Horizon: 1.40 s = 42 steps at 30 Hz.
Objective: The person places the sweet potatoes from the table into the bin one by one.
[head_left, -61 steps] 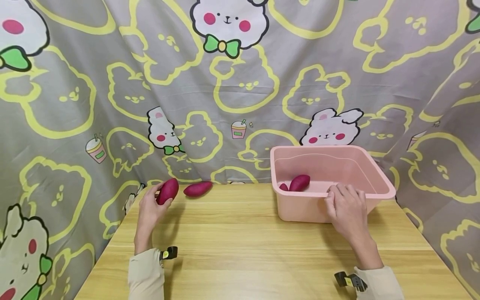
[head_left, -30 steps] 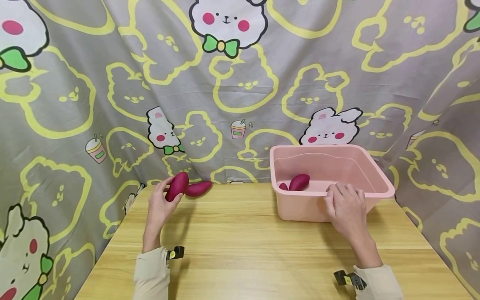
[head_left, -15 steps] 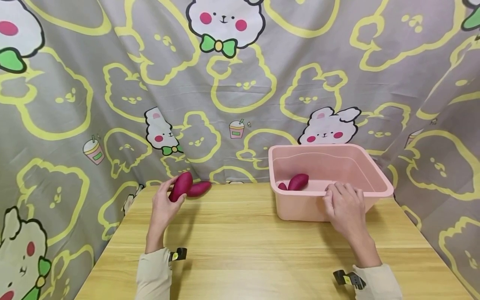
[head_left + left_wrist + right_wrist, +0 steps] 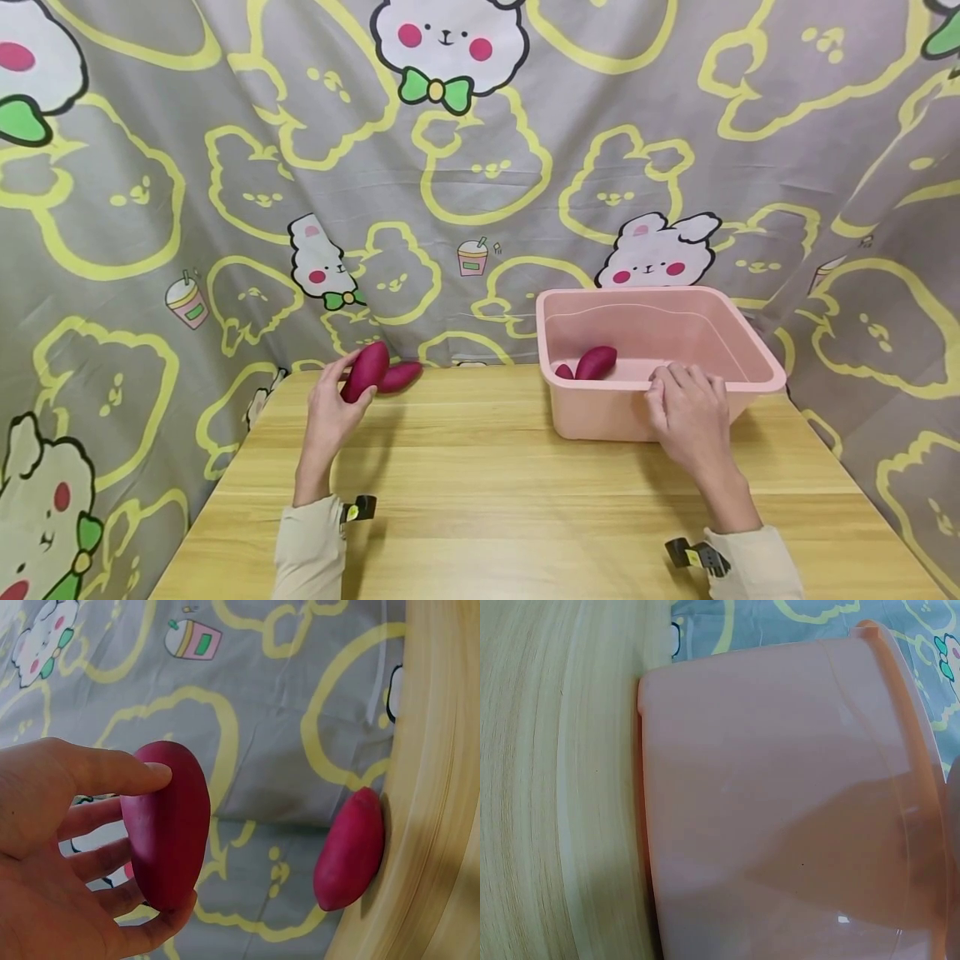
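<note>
My left hand [image 4: 330, 421] grips a purple-red sweet potato [image 4: 367, 372] above the table's far left part. In the left wrist view the thumb lies across the near side of the held sweet potato [image 4: 176, 832], with the fingers around its other side. Another sweet potato [image 4: 402, 377] lies on the table just beyond, partly hidden by the held one. With curled fingers, my right hand [image 4: 693, 421] holds the front rim of a pink plastic bin [image 4: 603, 412]. The right wrist view shows mostly the outer wall of the bin [image 4: 765, 772].
Inside the bin lie a sweet potato [image 4: 597, 363] and part of another [image 4: 564, 372]. The wooden table [image 4: 480, 492] ends against a grey patterned curtain [image 4: 495, 192], which hangs behind and along both sides.
My left hand has moved right with the sweet potato, which now overlaps the one on the table in the head view. The right hand has stayed on the bin's rim.
</note>
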Each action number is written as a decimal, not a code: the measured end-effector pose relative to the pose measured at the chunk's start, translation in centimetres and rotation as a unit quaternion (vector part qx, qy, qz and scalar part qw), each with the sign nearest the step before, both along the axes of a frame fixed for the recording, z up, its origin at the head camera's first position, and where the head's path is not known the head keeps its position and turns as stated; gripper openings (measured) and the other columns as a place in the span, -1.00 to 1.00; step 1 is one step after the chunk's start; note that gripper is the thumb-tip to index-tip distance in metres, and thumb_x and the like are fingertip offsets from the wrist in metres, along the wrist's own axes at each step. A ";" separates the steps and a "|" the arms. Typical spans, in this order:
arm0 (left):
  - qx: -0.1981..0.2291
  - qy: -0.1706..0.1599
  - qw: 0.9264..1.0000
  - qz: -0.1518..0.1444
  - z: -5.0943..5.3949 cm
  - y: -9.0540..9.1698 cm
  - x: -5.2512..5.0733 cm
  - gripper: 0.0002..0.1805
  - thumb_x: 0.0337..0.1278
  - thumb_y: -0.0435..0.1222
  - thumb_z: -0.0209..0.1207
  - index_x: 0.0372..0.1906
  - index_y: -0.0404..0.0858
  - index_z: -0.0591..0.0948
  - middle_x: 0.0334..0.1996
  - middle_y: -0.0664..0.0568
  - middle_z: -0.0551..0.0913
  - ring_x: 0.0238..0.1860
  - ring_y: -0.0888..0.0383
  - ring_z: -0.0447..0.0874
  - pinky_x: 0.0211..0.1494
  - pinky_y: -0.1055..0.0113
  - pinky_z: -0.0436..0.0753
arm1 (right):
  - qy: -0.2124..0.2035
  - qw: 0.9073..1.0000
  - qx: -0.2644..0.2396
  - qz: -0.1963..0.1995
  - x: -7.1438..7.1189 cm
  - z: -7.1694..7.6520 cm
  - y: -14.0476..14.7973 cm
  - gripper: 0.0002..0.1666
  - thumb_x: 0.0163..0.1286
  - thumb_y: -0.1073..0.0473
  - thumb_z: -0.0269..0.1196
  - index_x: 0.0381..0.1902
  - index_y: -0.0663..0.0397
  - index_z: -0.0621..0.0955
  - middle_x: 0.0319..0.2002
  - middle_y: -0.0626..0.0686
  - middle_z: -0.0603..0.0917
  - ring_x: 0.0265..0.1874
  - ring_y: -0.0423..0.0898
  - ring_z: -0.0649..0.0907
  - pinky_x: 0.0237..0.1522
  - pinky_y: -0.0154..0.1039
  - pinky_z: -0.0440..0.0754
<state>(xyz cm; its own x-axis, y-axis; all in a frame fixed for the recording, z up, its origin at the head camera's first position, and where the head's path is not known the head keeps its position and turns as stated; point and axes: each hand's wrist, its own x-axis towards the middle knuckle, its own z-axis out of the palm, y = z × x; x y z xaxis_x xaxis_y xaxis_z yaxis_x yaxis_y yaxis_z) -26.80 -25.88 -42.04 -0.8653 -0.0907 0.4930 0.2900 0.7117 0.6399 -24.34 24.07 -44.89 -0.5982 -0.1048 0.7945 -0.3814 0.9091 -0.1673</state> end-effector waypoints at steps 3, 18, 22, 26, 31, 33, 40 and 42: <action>0.001 0.001 1.000 -0.001 0.1 0.2 0.1 -0.31 0.06 -0.47 0.43 0.37 -0.34 0.51 0.19 -0.32 0.55 0.11 -0.24 0.57 0.03 -0.14 0.56 | 0.001 1.000 0.000 -0.001 0.0 0.0 0.0 -0.60 0.52 0.07 -0.18 -0.38 0.12 0.50 -0.40 0.13 0.55 -0.32 0.20 0.48 -0.18 0.14 0.32; -0.001 0.006 1.000 -0.020 0.2 0.9 0.0 -0.30 0.08 -0.46 0.43 0.38 -0.32 0.51 0.16 -0.29 0.57 0.12 -0.22 0.58 0.01 -0.14 0.59 | 0.000 1.000 -0.001 -0.001 0.0 0.1 0.0 -0.61 0.51 0.08 -0.16 -0.38 0.13 0.51 -0.40 0.13 0.56 -0.32 0.20 0.48 -0.20 0.13 0.31; 0.000 0.004 1.000 -0.021 0.3 1.1 0.1 -0.31 0.09 -0.46 0.42 0.38 -0.31 0.50 0.16 -0.28 0.56 0.12 -0.22 0.58 0.00 -0.13 0.59 | 0.002 1.000 -0.001 0.001 0.1 0.2 0.0 -0.63 0.50 0.09 -0.14 -0.38 0.14 0.51 -0.40 0.13 0.56 -0.33 0.20 0.48 -0.20 0.13 0.32; -0.001 0.002 1.000 -0.022 0.5 1.4 0.3 -0.31 0.10 -0.46 0.43 0.39 -0.31 0.50 0.16 -0.28 0.56 0.11 -0.21 0.58 -0.04 -0.13 0.61 | 0.003 1.000 0.000 0.001 0.1 0.1 0.0 -0.63 0.49 0.10 -0.14 -0.39 0.14 0.51 -0.41 0.13 0.56 -0.33 0.20 0.48 -0.20 0.14 0.32; -0.003 0.003 1.000 -0.027 0.6 1.7 0.4 -0.31 0.12 -0.44 0.43 0.39 -0.29 0.50 0.14 -0.26 0.57 0.08 -0.19 0.58 -0.07 -0.12 0.62 | -0.002 1.000 0.001 -0.001 0.1 0.0 0.0 -0.61 0.51 0.07 -0.16 -0.39 0.12 0.50 -0.41 0.13 0.56 -0.32 0.20 0.48 -0.19 0.13 0.32; -0.003 0.002 1.000 -0.028 0.6 1.8 0.4 -0.31 0.11 -0.44 0.43 0.39 -0.29 0.51 0.13 -0.25 0.58 0.07 -0.18 0.58 -0.07 -0.11 0.62 | -0.003 1.000 0.001 -0.002 0.1 0.0 0.0 -0.60 0.51 0.07 -0.16 -0.39 0.12 0.50 -0.41 0.12 0.56 -0.32 0.20 0.48 -0.19 0.13 0.32; -0.005 0.014 0.999 -0.038 0.7 2.1 0.5 -0.31 0.07 -0.47 0.44 0.36 -0.31 0.53 0.13 -0.26 0.58 0.07 -0.18 0.59 -0.06 -0.10 0.62 | -0.002 1.000 -0.001 -0.001 0.1 0.0 0.1 -0.61 0.51 0.07 -0.15 -0.39 0.12 0.50 -0.41 0.12 0.55 -0.32 0.20 0.48 -0.19 0.14 0.32; -0.005 0.019 0.999 -0.041 0.8 2.3 0.5 -0.31 0.06 -0.48 0.44 0.36 -0.32 0.53 0.13 -0.26 0.58 0.06 -0.18 0.60 -0.07 -0.10 0.63 | -0.002 1.000 -0.001 -0.001 0.1 0.0 0.0 -0.61 0.52 0.07 -0.16 -0.40 0.12 0.50 -0.41 0.12 0.55 -0.32 0.20 0.48 -0.19 0.13 0.32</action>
<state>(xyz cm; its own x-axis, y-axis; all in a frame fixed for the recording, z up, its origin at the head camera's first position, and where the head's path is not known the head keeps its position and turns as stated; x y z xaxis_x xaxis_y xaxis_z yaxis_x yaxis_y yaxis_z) -26.34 -23.62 -41.28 -0.8503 -0.0148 0.5260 0.3716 0.6908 0.6202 -24.27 24.11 -44.91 -0.6008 -0.1018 0.7929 -0.3784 0.9099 -0.1700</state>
